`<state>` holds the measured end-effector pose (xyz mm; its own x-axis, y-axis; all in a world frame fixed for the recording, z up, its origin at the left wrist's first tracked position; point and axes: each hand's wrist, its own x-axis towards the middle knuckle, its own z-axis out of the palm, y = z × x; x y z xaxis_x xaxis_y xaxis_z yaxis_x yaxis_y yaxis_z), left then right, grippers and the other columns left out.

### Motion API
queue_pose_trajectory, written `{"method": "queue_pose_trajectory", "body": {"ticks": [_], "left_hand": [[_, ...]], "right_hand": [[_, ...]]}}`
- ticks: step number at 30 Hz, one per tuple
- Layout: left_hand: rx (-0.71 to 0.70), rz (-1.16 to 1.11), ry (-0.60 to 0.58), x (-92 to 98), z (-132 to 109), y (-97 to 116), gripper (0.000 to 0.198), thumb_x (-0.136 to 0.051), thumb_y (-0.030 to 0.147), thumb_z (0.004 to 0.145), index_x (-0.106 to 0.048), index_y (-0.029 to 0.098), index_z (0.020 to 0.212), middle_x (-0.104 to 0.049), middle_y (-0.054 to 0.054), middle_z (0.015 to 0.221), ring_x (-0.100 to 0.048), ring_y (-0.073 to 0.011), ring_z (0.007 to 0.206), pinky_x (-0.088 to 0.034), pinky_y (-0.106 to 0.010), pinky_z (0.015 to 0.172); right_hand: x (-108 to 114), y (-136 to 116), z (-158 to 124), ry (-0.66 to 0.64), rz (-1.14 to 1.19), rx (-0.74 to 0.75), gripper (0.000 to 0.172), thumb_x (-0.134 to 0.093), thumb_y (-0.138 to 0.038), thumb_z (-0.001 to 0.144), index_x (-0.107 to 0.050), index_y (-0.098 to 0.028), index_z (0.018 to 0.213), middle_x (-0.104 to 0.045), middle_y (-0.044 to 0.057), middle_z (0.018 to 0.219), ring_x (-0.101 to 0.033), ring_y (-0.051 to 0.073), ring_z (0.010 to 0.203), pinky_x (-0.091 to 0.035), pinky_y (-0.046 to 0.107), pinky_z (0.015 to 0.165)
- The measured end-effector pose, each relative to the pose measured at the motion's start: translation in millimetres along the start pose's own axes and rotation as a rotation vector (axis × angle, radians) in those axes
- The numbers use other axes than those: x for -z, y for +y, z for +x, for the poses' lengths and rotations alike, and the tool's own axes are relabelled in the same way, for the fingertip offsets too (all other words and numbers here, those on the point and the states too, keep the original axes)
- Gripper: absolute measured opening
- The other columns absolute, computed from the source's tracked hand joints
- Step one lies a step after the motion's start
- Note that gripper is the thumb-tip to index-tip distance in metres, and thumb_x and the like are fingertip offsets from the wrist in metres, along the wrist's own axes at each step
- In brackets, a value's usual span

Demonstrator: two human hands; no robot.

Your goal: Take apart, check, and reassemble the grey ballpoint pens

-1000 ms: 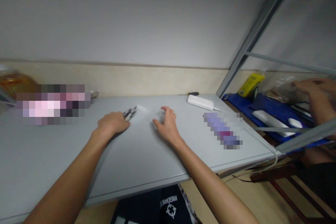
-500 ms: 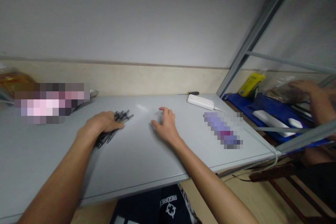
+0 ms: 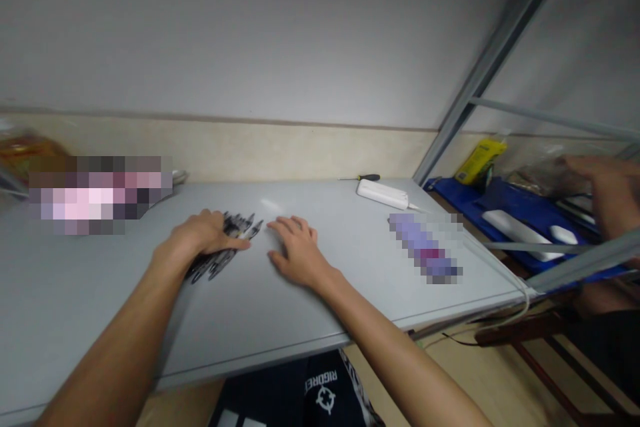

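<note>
A bundle of thin black pens [image 3: 216, 263] lies on the grey table, its ends poking out on both sides of my left hand [image 3: 204, 235]. That hand is closed over the bundle from above, thumb along the near side, hiding the middle of it. Just right of the pens' far ends is my right hand [image 3: 296, 248]. Its fingers are apart and curve slightly towards the tips, with nothing in them; a small gap separates it from the pens.
A white power strip [image 3: 383, 194] and a screwdriver [image 3: 369, 177] lie at the back right of the table [image 3: 250, 327]. Blurred-out items sit left and right. Past a metal frame [image 3: 450, 113], another person's hand [image 3: 595, 167] is over a blue surface with a yellow packet [image 3: 480, 161].
My right hand has moved left, close to the pens' ends, and turned more palm-down. My left hand has shifted slightly right with the pens.
</note>
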<state>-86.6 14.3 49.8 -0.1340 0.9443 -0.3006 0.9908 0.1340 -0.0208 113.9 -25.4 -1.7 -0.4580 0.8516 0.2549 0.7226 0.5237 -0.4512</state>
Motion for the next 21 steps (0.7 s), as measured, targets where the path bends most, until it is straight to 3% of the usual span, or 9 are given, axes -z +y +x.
{"method": "queue_pose_trajectory", "body": {"ticks": [6,13,18,21], "left_hand": [[-0.060,0.003,0.031,1.8,-3.4,4.1,0.077,-0.057,0.068,0.055,-0.064,0.010,0.105,-0.062,-0.023,0.111,-0.062,-0.0341,0.094,-0.048,-0.034,0.072],[-0.106,-0.051,-0.063,7.4,-3.2,-0.4,0.071,-0.050,0.071,0.061,-0.067,0.012,0.096,-0.068,-0.020,0.099,-0.064,-0.0305,0.089,-0.048,-0.030,0.069],[-0.089,-0.089,0.094,5.7,4.1,-6.8,0.081,-0.051,0.064,0.067,-0.051,0.005,0.122,-0.057,-0.023,0.122,-0.056,-0.0314,0.109,-0.044,-0.032,0.085],[-0.070,-0.087,0.105,3.4,8.1,-8.4,0.074,-0.050,0.054,0.073,-0.045,0.006,0.129,-0.054,-0.021,0.127,-0.054,-0.0293,0.112,-0.042,-0.031,0.091]], "right_hand": [[-4.0,-7.0,-0.7,-0.105,-0.076,0.180,0.044,-0.041,-0.026,0.088,-0.040,-0.028,0.132,-0.038,0.004,0.142,-0.026,0.030,0.128,-0.030,0.054,0.094],[-1.6,-9.6,1.3,-0.118,-0.091,0.221,0.049,-0.040,-0.022,0.087,-0.035,-0.027,0.135,-0.035,0.004,0.145,-0.027,0.028,0.129,-0.032,0.053,0.095],[-3.8,-11.3,3.1,-0.134,-0.111,0.250,0.050,-0.039,-0.021,0.086,-0.035,-0.027,0.136,-0.032,0.003,0.147,-0.026,0.027,0.130,-0.032,0.053,0.096],[-5.6,-12.9,3.1,-0.161,-0.126,0.317,0.047,-0.038,-0.025,0.089,-0.035,-0.030,0.136,-0.029,0.002,0.148,-0.021,0.027,0.133,-0.028,0.057,0.097]]}}
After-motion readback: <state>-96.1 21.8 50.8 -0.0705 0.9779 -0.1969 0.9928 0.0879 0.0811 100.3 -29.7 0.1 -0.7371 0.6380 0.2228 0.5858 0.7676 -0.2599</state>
